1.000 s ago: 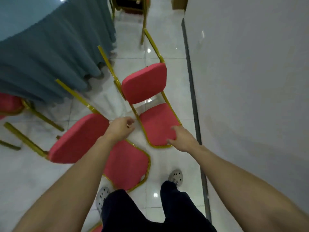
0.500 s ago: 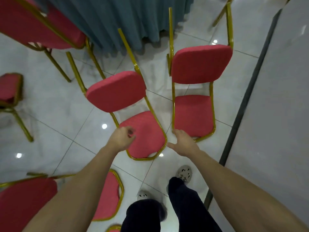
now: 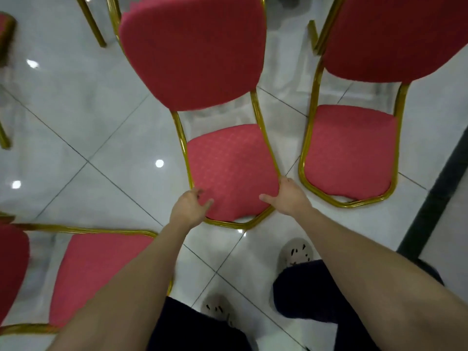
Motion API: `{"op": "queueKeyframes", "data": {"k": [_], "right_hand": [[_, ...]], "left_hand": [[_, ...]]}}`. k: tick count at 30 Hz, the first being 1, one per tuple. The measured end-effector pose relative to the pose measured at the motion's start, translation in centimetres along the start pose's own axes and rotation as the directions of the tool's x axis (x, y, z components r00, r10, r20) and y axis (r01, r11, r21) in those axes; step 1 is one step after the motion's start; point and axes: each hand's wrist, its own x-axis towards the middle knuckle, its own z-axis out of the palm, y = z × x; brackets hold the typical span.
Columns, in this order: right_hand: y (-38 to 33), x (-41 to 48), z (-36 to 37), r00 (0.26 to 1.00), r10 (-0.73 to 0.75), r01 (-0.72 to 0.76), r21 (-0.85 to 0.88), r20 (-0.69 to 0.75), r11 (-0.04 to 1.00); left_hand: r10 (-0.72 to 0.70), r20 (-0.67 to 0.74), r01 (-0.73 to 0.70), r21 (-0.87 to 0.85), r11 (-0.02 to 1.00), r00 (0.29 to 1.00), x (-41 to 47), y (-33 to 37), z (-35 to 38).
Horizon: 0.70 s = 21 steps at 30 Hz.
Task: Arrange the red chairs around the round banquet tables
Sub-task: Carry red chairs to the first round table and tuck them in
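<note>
As left hand and right hand grip its seat, red chair probably faces them

- chair: seat and padded back in red cloth, matt, with a fine woven dotted pattern.
- frame: gold-coloured metal tube, glossy, streaked with long highlights.
- right chair: same red patterned cloth, same shiny gold tube.
- floor: pale tiles, smooth and highly glossy, mirroring bright light spots; thin dark joints.
- clogs: pale, matt, moulded plastic or foam by the look, pierced with holes.
- trousers: dark matt cloth.
</note>
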Motion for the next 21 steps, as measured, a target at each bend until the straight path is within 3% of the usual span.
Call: {"op": "queueKeyframes", "data": {"k": [7,10,14,21], "right_hand": [[5.9,16.8,9.8,0.969,0.112,-0.124,-0.041,-0.22,0.991],[7.6,21.0,12.8,0.953,0.172,-0.181,-0.015,-0.251,0.983],[9.3,23.2,13.8,0.944,0.247,-0.207,0.191,-0.22,0.96],[8.3,17.7,11.3,0.949,0.277,-0.233,0.257,-0.153,0.938]], "left_hand": [[-0.274,-0.059,0.257,-0.199,0.946,0.96,14.7,-9.7,11.4],[-0.27,-0.044,0.24,-0.338,0.91,0.962,17.6,-12.4,15.2],[-0.24,-0.141,0.152,-0.458,0.876,0.96,18.0,-13.9,17.8],[-0.208,-0.148,0.126,-0.429,0.894,0.967,13.0,-13.0,14.2]]}}
